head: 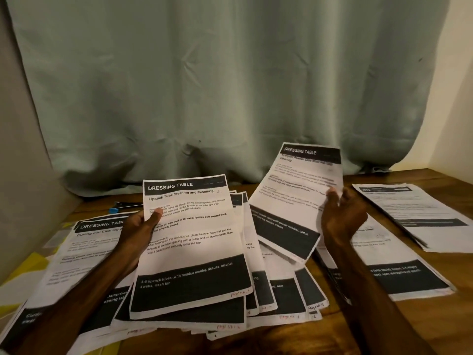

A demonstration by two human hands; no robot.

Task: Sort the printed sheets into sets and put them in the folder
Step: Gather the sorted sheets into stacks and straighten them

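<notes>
Here, at the far left, a yellow patterned thing under the papers may be the folder; it is too covered to tell. Next, a Curling Iron sheet tops a loose pile on the wooden table. The left hand grips a fanned stack headed by the Lipstick Tube sheet, thumb pressed on its left margin. The right hand pinches the Compact Powder sheet by its right edge, lifted off the table. Further right lie 2 more piles, near and far. Such paper is light, limp and slippery when stacked, so an edge pinch suits 1 sheet, while a stack wants support from below.
</notes>
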